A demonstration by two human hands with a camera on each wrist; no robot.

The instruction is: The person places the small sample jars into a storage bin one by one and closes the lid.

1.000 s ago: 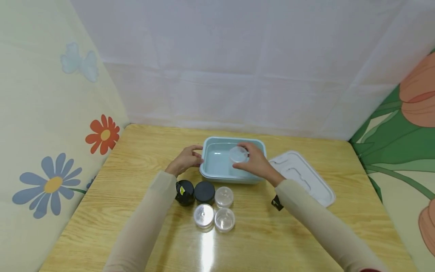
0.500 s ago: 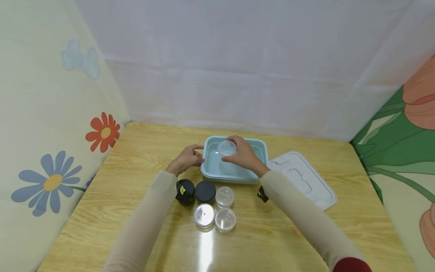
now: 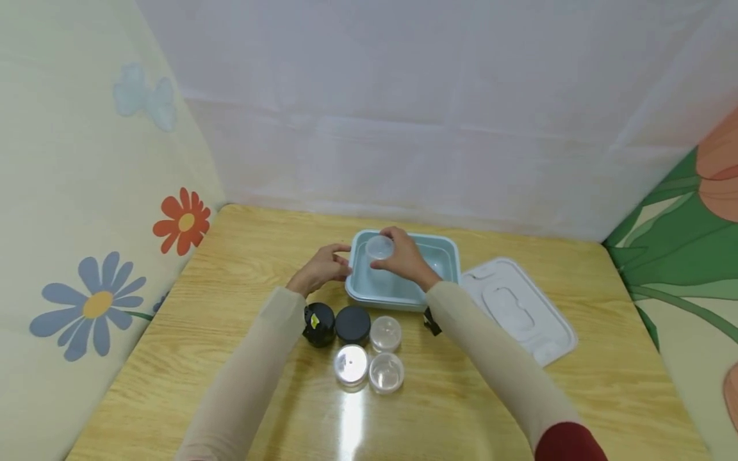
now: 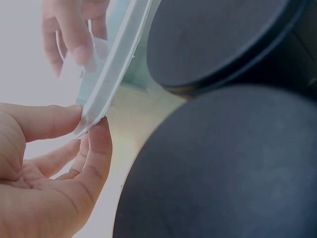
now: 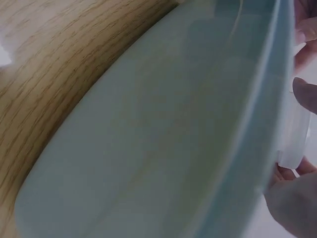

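Small clear jar (image 3: pixel 380 247) is up in the right hand (image 3: pixel 403 261), fingers curled round its sides, hovering over the far-left corner of the pale blue tub (image 3: pixel 444 256). It looks like thin see-through plastic, so light and fairly stiff, probably a bit slick under the fingertips (a squeeze at the wall might flex it). The safest hold, I'd judge, is just where it is now: round the body, thumb opposite the fingers, not on the lid edge.

Left hand (image 3: pixel 319 269) is on the tub's left rim (image 4: pixel 115 74), and the wrist view shows thumb and forefinger pinching that thin lip, steadying the tub on the wooden table (image 3: pixel 242 256).

Nearer the person sits a cluster: two black-lidded jars (image 3: pixel 352 323), then three more clear jars (image 3: pixel 385 333), touching or just beside one another. The tub's white lid (image 3: pixel 521 307) lies flat to the right, just beside the tub.
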